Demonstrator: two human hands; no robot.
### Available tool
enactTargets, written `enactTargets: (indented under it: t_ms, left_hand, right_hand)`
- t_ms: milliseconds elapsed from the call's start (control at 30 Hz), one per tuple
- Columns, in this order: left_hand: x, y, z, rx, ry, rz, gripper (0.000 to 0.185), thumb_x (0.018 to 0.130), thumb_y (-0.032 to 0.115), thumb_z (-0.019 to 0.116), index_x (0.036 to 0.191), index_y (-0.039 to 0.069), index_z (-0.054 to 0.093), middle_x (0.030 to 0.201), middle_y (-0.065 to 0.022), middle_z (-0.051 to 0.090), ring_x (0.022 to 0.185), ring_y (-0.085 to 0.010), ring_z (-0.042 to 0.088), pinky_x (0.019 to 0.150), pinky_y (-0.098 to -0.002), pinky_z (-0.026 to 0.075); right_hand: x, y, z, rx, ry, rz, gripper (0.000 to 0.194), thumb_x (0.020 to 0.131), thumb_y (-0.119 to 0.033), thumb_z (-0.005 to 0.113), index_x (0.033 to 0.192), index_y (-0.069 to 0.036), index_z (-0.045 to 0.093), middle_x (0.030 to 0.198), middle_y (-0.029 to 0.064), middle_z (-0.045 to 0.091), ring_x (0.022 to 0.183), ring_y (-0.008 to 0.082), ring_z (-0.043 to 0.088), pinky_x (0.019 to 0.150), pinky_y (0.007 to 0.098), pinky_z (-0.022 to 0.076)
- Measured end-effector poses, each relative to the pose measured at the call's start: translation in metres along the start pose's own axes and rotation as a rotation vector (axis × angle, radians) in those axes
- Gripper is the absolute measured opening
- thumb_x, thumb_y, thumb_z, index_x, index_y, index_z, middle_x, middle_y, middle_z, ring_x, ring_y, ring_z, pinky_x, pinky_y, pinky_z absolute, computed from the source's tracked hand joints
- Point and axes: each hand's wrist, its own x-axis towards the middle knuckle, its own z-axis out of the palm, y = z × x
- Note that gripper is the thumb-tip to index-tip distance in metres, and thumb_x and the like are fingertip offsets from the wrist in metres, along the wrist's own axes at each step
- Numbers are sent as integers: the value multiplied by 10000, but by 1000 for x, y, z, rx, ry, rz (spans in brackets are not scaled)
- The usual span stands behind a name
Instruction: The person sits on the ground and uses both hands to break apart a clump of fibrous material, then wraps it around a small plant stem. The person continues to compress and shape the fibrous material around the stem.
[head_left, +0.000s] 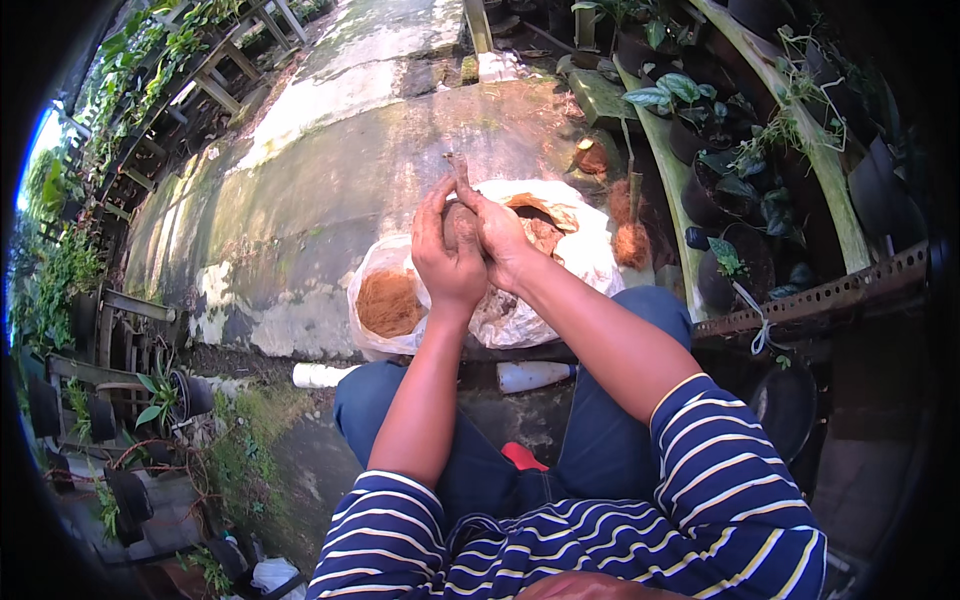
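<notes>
My left hand and my right hand are cupped together around a brown, earthy lump, with soil on the fingers. Beneath and to the right of them lies an opened white plastic bag holding dark brown clumps of soil-like material. Left of my hands stands a smaller clear plastic bag with orange-brown fibre in it. A thin brown piece sticks up past the fingertips; whether it is part of the lump I cannot tell.
Fibrous husk pieces lie right of the bags. A white bottle and a white cylindrical item lie near my knees. Potted plants stand at right beside a perforated metal bar; more pots stand at left.
</notes>
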Motion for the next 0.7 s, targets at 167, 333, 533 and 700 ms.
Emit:
enactTargets:
  t_ms: [167, 333, 533, 700]
  left_hand:
    - [8, 17, -8, -348, 52, -108, 552, 1017, 421, 591, 1326, -35, 632, 1294, -216, 671, 1184, -295, 647, 1006, -421, 499]
    - [13, 13, -20, 152, -47, 277, 519, 932, 356, 677, 1317, 8, 667, 1291, -220, 678, 1211, -433, 632, 1100, -518, 424]
    - [2, 7, -6, 228, -26, 243, 430, 953, 233, 626, 1308, 1, 695, 1307, -198, 700, 1279, -418, 618, 1118, -504, 414]
    - [6, -2, -6, 4, 51, 82, 550, 1006, 390, 586, 1365, -22, 641, 1391, -227, 642, 1325, -437, 566, 1148, -502, 385]
  right_hand:
    - [-22, -24, 22, 1, -48, 80, 557, 1007, -604, 574, 1258, -108, 607, 1081, 70, 698, 1015, 239, 695, 941, 443, 570]
    - [-25, -17, 23, 154, -158, 99, 417, 1090, -451, 492, 1266, -87, 595, 1155, 82, 688, 1012, 235, 699, 935, 410, 595]
    - [3, 1, -6, -10, -143, -54, 374, 1124, -378, 435, 1280, -74, 586, 1167, 79, 685, 1032, 201, 698, 909, 363, 599]
    - [-32, -31, 32, -27, -99, 36, 414, 1119, -397, 443, 1333, -67, 572, 1178, 85, 680, 1058, 206, 695, 916, 365, 593]
